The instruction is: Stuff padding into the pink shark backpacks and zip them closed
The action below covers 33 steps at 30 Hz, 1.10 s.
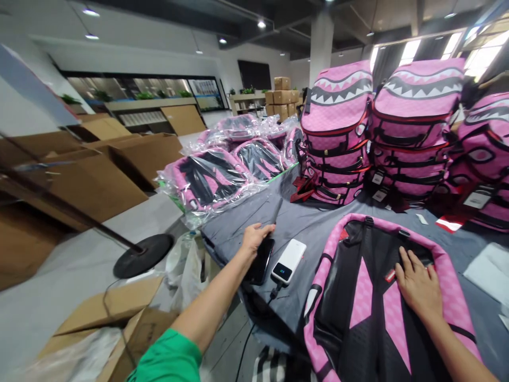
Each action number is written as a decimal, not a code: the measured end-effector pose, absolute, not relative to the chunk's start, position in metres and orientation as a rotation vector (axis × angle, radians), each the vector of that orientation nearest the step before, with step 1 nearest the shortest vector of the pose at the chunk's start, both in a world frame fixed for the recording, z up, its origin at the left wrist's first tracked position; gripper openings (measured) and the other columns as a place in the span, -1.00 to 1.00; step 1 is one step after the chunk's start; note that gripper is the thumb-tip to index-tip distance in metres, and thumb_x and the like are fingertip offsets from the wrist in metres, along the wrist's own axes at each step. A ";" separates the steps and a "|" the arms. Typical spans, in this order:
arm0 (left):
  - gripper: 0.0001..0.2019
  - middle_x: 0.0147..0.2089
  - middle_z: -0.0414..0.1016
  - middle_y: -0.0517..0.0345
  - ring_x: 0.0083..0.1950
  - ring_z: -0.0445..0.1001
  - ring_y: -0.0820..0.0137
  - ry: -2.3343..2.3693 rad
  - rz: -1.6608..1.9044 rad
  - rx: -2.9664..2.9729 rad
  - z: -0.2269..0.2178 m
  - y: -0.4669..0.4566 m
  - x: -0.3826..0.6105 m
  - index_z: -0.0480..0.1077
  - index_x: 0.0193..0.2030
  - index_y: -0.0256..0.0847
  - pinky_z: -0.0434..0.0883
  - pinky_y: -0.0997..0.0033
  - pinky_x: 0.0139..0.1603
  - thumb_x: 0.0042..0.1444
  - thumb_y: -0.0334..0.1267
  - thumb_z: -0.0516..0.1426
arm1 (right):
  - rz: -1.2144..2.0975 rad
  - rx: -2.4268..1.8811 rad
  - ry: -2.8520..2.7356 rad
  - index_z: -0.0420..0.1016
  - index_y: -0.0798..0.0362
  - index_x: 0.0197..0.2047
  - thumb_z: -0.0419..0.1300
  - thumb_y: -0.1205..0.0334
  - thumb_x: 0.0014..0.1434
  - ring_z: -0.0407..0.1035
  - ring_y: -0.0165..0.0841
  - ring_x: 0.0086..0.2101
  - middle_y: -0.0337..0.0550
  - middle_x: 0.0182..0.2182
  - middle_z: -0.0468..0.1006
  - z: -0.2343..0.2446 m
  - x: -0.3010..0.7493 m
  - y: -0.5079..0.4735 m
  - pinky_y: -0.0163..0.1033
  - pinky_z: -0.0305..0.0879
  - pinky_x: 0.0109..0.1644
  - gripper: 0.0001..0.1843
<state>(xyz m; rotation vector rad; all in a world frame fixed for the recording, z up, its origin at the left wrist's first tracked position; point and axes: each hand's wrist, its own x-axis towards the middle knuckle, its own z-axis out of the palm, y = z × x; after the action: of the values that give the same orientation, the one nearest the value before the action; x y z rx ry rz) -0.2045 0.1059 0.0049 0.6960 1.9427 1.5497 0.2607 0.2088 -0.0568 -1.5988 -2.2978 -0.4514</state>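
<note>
Head view, arranged from near to far. In the foreground, a pink-and-black backpack [376, 313] lies back panel upward on the grey-covered worktop [308, 223], its lower end cut off by the frame. The right hand [419, 284] rests on the upper part of that panel with fingers spread, its grip released, beside a small red-and-white label [390, 275]. A green sleeve [169, 358] covers the upper part of the other arm. An open carton [133, 323] stands on the floor to the left. Near the worktop's edge lie a white power bank [292, 254] with a lit display, a black cable [247, 342] at its lower end, and, just beside it, a dark phone [262, 262]. The left hand [255, 240] is over the phone's upper end, fingers partly curled; a slim dark object [277, 210] extends beyond the fingertips, and whether the grip grasps it cannot be told. Farther back stand stacked pink backpacks [337, 138] with toothed-mouth patterns and hanging tags; to their left lie backpacks in clear plastic [212, 178]. In the distance, closed cartons [281, 97] are piled near a pillar [322, 45].
</note>
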 end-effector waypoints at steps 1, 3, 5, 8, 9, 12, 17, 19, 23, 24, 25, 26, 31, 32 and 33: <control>-0.56 -0.38 0.58 0.14 -0.33 0.55 0.37 1.877 1.563 0.660 0.005 0.114 -0.185 0.43 -0.04 -0.33 0.48 0.31 -0.18 0.00 -0.17 0.39 | -0.459 -1.607 -2.299 0.04 0.20 0.46 -0.21 0.18 0.35 0.18 -0.09 0.29 0.21 0.30 0.32 -0.057 0.261 0.209 0.24 0.08 0.32 -0.34; -0.39 -0.37 0.61 0.07 -0.31 0.57 0.33 1.746 1.582 0.594 0.001 0.124 -0.143 0.41 0.02 -0.36 0.48 0.33 -0.19 -0.19 -0.25 0.46 | -0.469 -1.622 -2.297 0.04 0.22 0.45 -0.24 0.16 0.38 0.18 -0.10 0.30 0.23 0.30 0.31 -0.058 0.261 0.210 0.23 0.08 0.32 -0.35; -0.36 -0.36 0.62 0.03 -0.32 0.58 0.31 1.637 1.591 0.546 -0.006 0.127 -0.106 0.43 0.00 -0.38 0.48 0.34 -0.24 -0.24 -0.18 0.47 | -0.479 -1.644 -2.283 0.03 0.21 0.46 -0.25 0.14 0.39 0.19 -0.12 0.29 0.23 0.30 0.31 -0.059 0.261 0.210 0.21 0.08 0.33 -0.35; -0.41 -0.40 0.60 0.01 -0.37 0.58 0.29 1.541 1.587 0.480 -0.024 0.117 -0.067 0.50 -0.13 -0.38 0.48 0.34 -0.31 -0.23 0.01 0.44 | -0.488 -1.654 -2.269 0.02 0.18 0.47 -0.24 0.14 0.40 0.20 -0.13 0.29 0.22 0.31 0.30 -0.060 0.261 0.210 0.18 0.05 0.35 -0.36; -0.41 -0.41 0.59 0.01 -0.37 0.58 0.28 1.525 1.587 0.462 -0.030 0.111 -0.059 0.51 -0.17 -0.37 0.48 0.34 -0.32 -0.24 0.05 0.43 | -0.487 -1.648 -2.272 0.01 0.17 0.48 -0.23 0.15 0.40 0.19 -0.14 0.29 0.20 0.32 0.30 -0.061 0.262 0.210 0.17 0.04 0.35 -0.36; -0.38 -0.39 0.60 -0.01 -0.34 0.59 0.26 1.522 1.590 0.427 -0.047 0.096 -0.049 0.52 -0.16 -0.37 0.50 0.32 -0.26 -0.26 0.08 0.43 | -0.473 -1.631 -2.280 -0.07 0.10 0.50 -0.19 0.18 0.37 0.16 -0.14 0.31 0.14 0.32 0.30 -0.062 0.264 0.210 0.20 0.04 0.35 -0.33; -0.23 -0.13 0.64 -0.09 -0.05 0.60 0.14 1.643 1.596 0.505 -0.058 0.089 -0.060 0.43 0.07 -0.34 0.45 0.15 0.11 -0.35 -0.16 0.48 | -0.474 -1.619 -2.289 -0.06 0.12 0.50 -0.19 0.19 0.37 0.16 -0.13 0.31 0.15 0.31 0.32 -0.062 0.263 0.211 0.21 0.06 0.34 -0.34; -0.18 -0.01 0.61 -0.12 0.13 0.52 0.04 1.769 1.572 0.602 -0.058 0.090 -0.069 0.41 0.13 -0.29 0.33 0.04 0.27 -0.39 -0.23 0.48 | -0.485 -1.627 -2.273 0.02 0.18 0.47 -0.22 0.16 0.39 0.19 -0.13 0.30 0.20 0.29 0.33 -0.061 0.262 0.210 0.19 0.06 0.34 -0.36; -0.19 0.15 0.51 -0.19 0.25 0.41 -0.01 2.237 1.287 1.053 -0.060 0.089 -0.084 0.31 0.25 -0.28 0.29 0.02 0.31 -0.22 -0.22 0.39 | -0.515 -1.635 -2.248 0.13 0.23 0.42 -0.26 0.13 0.41 0.24 -0.13 0.26 0.24 0.28 0.34 -0.057 0.259 0.209 0.15 0.06 0.35 -0.37; -0.18 0.15 0.50 -0.22 0.23 0.43 -0.01 2.333 1.190 1.160 -0.061 0.086 -0.086 0.27 0.28 -0.32 0.33 0.04 0.27 -0.18 -0.21 0.37 | -0.518 -1.637 -2.245 0.13 0.21 0.42 -0.26 0.13 0.42 0.24 -0.13 0.26 0.22 0.28 0.35 -0.056 0.259 0.208 0.15 0.06 0.35 -0.38; -0.17 0.14 0.50 -0.24 0.20 0.45 0.00 2.399 1.110 1.243 -0.064 0.082 -0.087 0.24 0.30 -0.36 0.36 0.07 0.24 -0.15 -0.19 0.35 | -0.517 -1.640 -2.245 0.12 0.20 0.43 -0.25 0.13 0.42 0.25 -0.14 0.26 0.21 0.28 0.35 -0.056 0.259 0.208 0.14 0.06 0.35 -0.38; -0.16 0.12 0.50 -0.24 0.17 0.46 0.01 2.449 1.040 1.315 -0.067 0.076 -0.087 0.21 0.32 -0.39 0.39 0.09 0.20 -0.12 -0.17 0.34 | -0.514 -1.644 -2.242 0.10 0.18 0.44 -0.24 0.13 0.42 0.25 -0.14 0.26 0.21 0.28 0.35 -0.055 0.259 0.208 0.15 0.06 0.35 -0.38; -0.20 -0.01 0.53 -0.24 0.04 0.50 0.02 2.662 0.765 1.536 -0.078 0.037 -0.079 0.21 0.31 -0.46 0.42 0.10 0.10 0.02 -0.04 0.30 | -0.458 -1.652 -2.248 -0.04 0.13 0.49 -0.20 0.13 0.41 0.21 -0.10 0.28 0.20 0.30 0.31 -0.055 0.259 0.207 0.20 0.04 0.36 -0.36; -0.21 -0.02 0.53 -0.24 0.03 0.49 0.01 2.691 0.728 1.575 -0.078 0.030 -0.078 0.22 0.31 -0.45 0.40 0.09 0.10 0.04 0.01 0.29 | -0.445 -1.651 -2.249 -0.05 0.13 0.49 -0.19 0.13 0.41 0.20 -0.09 0.28 0.20 0.31 0.31 -0.055 0.259 0.208 0.20 0.04 0.36 -0.35; -0.21 0.00 0.53 -0.25 0.02 0.49 0.00 2.706 0.695 1.622 -0.077 0.024 -0.077 0.23 0.30 -0.44 0.39 0.07 0.10 0.06 0.06 0.28 | -0.434 -1.650 -2.251 -0.04 0.13 0.49 -0.18 0.13 0.41 0.20 -0.09 0.28 0.20 0.31 0.31 -0.054 0.259 0.208 0.20 0.04 0.36 -0.35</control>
<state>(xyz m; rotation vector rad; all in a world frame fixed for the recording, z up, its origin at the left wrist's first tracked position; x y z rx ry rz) -0.0766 0.0243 -0.0772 1.6218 2.7055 0.6954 0.2595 0.2077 -0.0543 -1.6501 -2.2505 -0.4343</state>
